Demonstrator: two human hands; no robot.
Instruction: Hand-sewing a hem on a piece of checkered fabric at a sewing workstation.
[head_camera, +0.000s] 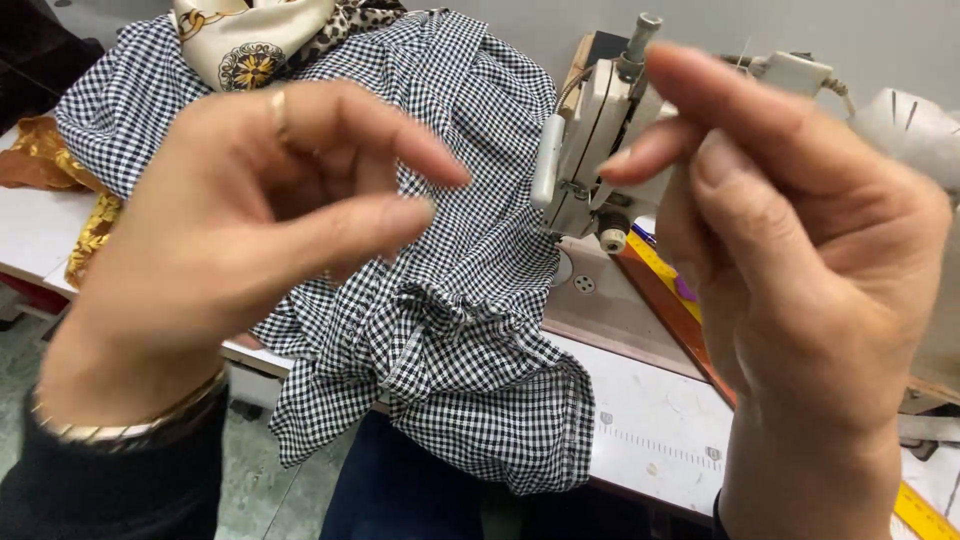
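Observation:
My left hand (250, 230) is raised close to the camera, its fingers loosely curled and apart, with nothing visible in them. It wears a gold ring, and a bracelet sits at the wrist above a dark sleeve. My right hand (800, 250) is raised opposite it, thumb lying near the bent fingers; whether they pinch something thin is not visible. Behind and below both hands, a black-and-white checked garment (460, 330) lies bunched on the table and hangs over its front edge. Neither hand touches the garment.
A cream sewing machine (600, 130) stands behind the hands on the white table (650, 420). A patterned cream scarf (250, 40) lies on the garment's far end, and gold fabric (50, 160) lies at the left. A yellow ruler (925, 515) is at the right edge.

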